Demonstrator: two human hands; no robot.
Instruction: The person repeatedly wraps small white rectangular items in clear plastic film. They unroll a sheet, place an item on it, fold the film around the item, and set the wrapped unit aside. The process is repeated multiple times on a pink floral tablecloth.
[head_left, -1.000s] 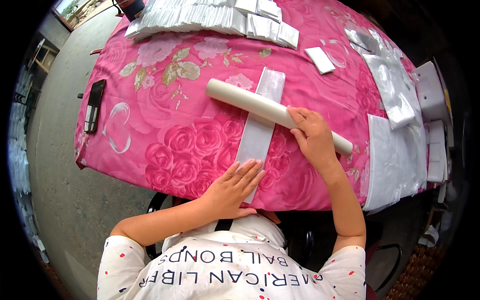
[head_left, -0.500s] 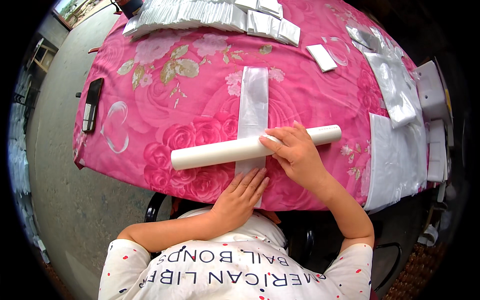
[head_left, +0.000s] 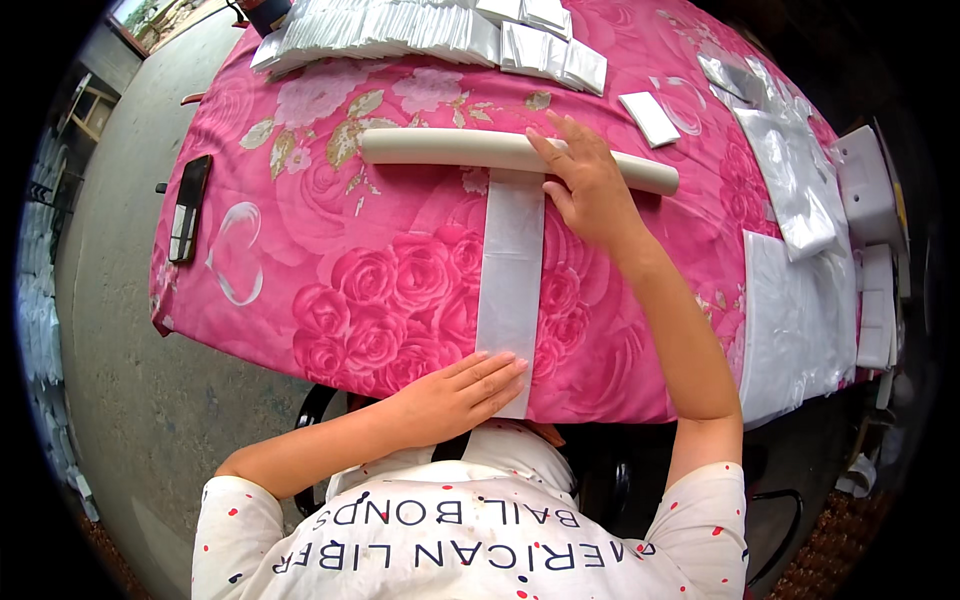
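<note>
A long folded strip of whitish plastic film [head_left: 511,255] lies lengthwise on the table in front of me. My left hand [head_left: 478,385] rests flat across its near end, fingers stretched out together. A white tube [head_left: 450,147] lies crosswise over the strip's far end, covering it there. My right hand [head_left: 580,180] sits on the tube right of its middle, with fingers spread over the top and the thumb apart on the near side. The fingers are not wrapped round it.
A pink flowered cloth [head_left: 400,290] covers the table. At the back are stacked folded plastic packets [head_left: 390,38] and one single packet [head_left: 649,119]. Flat plastic sheets [head_left: 795,330] lie along the right edge, beside white boxes [head_left: 868,185]. A phone [head_left: 190,210] lies at the left edge.
The tube has moved away from me along the strip under my right hand, from the near part to the far end. My left hand has shifted slightly nearer to me.
</note>
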